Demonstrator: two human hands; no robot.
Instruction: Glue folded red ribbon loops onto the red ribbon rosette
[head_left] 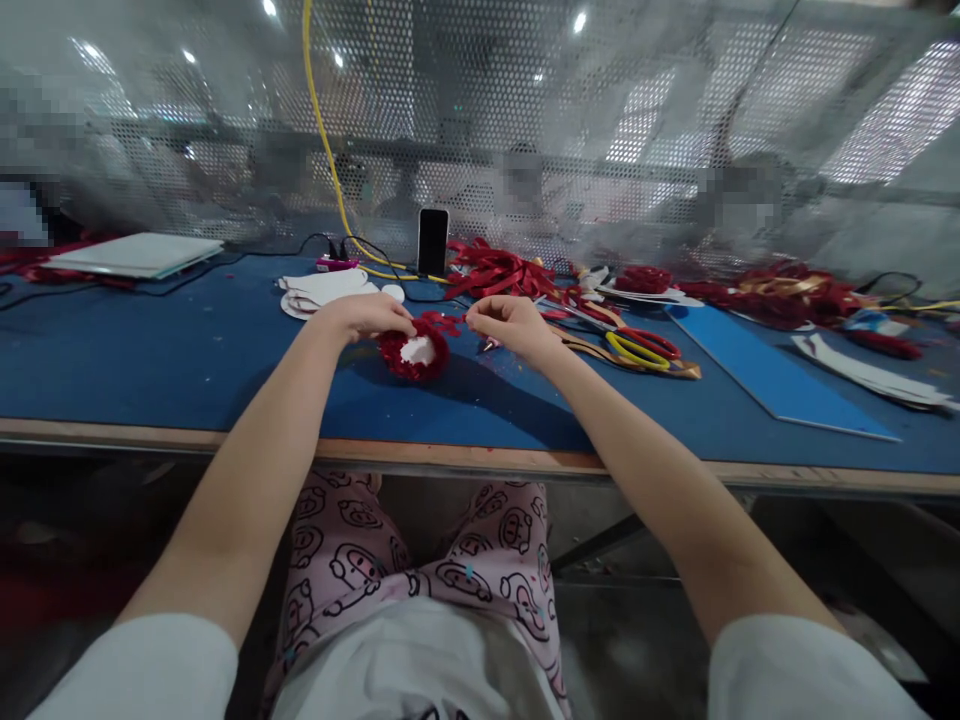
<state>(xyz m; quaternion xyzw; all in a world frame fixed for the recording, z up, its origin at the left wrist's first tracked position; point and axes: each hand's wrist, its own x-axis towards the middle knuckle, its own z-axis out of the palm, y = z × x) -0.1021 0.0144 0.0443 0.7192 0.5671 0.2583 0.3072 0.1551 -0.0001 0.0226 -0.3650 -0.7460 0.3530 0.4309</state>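
Note:
Close to the middle of the blue table, a round red fluffy piece (391, 362) with a white centre is held at its upper left edge by my left hand (371, 316), fingers closed on it. My right hand (506, 322) is to its right, thumb and fingertips pinched on the end of a red strand (448, 322) that runs from the piece. Below the right fingertips lies a small pointed item, too small to name. White flat cutouts (319, 290) are stacked behind my left hand.
Scissors with yellow and red handles (637, 350) lie right of my right hand. A phone (433, 242) stands behind, near red ribbons (502, 272). Further right are a blue board (765, 375) and white strips (870, 372). White sheets (139, 255) lie far left.

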